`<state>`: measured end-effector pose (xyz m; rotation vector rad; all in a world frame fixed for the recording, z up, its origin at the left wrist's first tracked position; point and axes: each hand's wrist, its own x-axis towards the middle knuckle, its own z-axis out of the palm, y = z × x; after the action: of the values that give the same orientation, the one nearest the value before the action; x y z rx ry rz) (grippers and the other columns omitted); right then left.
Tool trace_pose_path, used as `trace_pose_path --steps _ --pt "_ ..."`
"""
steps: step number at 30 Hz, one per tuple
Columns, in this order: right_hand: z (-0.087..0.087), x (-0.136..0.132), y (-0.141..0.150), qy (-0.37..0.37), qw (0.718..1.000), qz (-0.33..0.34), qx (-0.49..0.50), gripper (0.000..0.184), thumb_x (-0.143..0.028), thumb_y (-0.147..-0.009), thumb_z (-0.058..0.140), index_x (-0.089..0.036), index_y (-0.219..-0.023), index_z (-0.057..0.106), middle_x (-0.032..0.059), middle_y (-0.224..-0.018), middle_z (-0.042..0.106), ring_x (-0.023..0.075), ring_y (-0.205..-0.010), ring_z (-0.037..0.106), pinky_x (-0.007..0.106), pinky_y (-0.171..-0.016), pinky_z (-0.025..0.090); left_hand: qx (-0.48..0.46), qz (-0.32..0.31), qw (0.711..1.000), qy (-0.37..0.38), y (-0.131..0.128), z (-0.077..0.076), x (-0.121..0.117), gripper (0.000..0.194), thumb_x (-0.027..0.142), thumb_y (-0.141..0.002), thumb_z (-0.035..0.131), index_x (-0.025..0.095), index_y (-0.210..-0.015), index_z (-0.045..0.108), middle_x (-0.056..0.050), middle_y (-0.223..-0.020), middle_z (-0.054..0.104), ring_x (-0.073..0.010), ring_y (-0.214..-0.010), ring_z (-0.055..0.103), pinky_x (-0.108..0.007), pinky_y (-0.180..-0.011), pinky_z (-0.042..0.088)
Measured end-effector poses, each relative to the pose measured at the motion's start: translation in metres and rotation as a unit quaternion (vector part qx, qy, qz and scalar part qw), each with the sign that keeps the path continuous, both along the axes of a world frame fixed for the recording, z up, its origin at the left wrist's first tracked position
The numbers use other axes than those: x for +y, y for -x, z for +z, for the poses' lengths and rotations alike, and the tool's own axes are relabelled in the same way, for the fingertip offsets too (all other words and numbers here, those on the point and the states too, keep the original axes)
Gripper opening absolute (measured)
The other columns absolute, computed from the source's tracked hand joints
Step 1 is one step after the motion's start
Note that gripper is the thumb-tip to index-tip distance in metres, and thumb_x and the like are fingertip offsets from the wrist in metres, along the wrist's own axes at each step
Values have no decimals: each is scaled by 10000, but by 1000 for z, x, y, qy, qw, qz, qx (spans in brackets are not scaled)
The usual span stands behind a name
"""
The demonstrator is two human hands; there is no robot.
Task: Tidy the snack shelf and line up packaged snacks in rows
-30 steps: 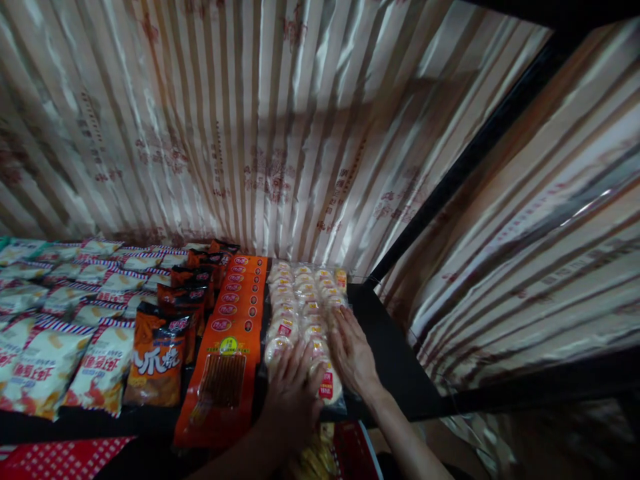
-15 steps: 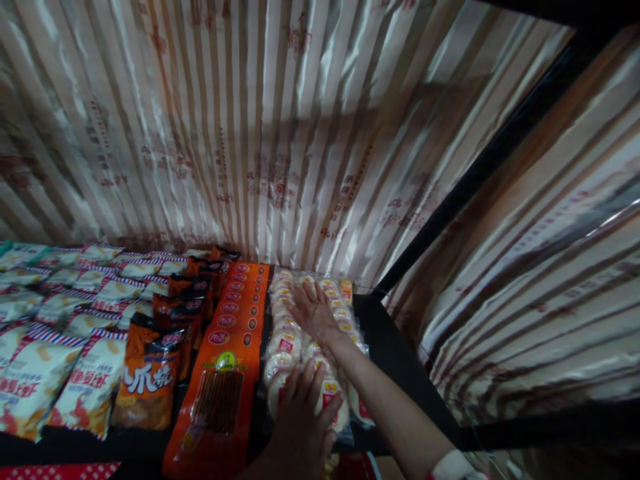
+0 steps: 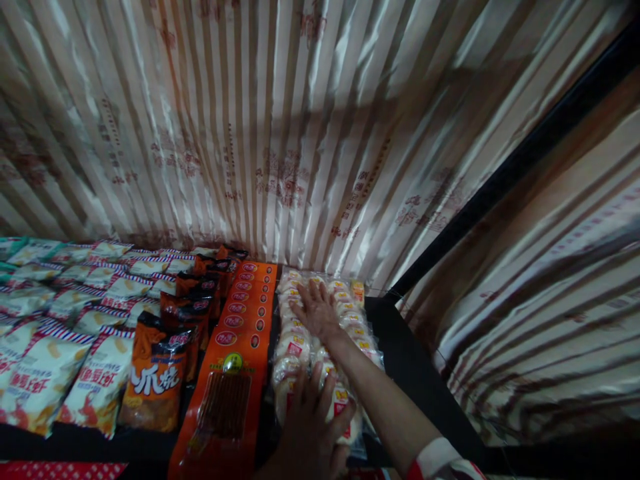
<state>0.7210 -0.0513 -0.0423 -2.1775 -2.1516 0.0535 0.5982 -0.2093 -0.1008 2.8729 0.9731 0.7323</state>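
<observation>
Rows of clear packets of round white crackers (image 3: 293, 348) with red and yellow labels lie on the black shelf. My right hand (image 3: 319, 310) reaches to the far part of these rows, palm down, fingers spread on top of the packets. Nearer to me, my left hand (image 3: 313, 420) rests on the front packets with its fingers apart and hides part of them. Neither hand grips anything. Just left of the crackers lies a row of flat orange packs (image 3: 235, 347), the front one with a window showing thin brown sticks.
Orange and black snack bags (image 3: 153, 380) stand left of the orange packs, with white snack bags (image 3: 93, 380) further left. A black shelf surface (image 3: 410, 373) lies right of the crackers. Striped, wrinkled sheeting (image 3: 280, 133) covers the back, and a black post (image 3: 500, 173) slants at the right.
The view has turned slightly, so the shelf goods sit a little further right in the picture. Both hands stay on the cracker packets, spread much as before.
</observation>
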Motion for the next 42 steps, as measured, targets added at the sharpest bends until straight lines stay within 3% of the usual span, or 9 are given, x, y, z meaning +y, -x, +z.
trace_pose_path --steps 16,27,42 --pt "-5 0 3 -35 999 2 -4 614 -602 -877 347 -302 -1412 341 91 -1517 246 338 -1394 126 535 -1051 198 -26 -1 999 -20 -3 -6 3 720 456 -769 579 324 -1412 284 -84 -1516 217 -392 -1356 225 -595 -1046 250" --pt "-5 4 9 -35 999 10 3 587 -559 -879 391 -289 -1400 367 113 -1506 260 337 -1389 139 537 -1042 223 -39 -1 999 -26 1 -7 5 673 474 -782 557 329 -1394 317 -83 -1536 152 -387 -1373 181 -589 -1043 255" --pt "-1 5 16 -40 999 14 14 576 -573 -883 369 -304 -1392 376 95 -1507 266 327 -1383 167 522 -1039 229 -37 13 998 -51 2 -9 7 670 482 -794 527 336 -1406 298 -85 -1497 262 -383 -1353 239 -565 -1023 280"
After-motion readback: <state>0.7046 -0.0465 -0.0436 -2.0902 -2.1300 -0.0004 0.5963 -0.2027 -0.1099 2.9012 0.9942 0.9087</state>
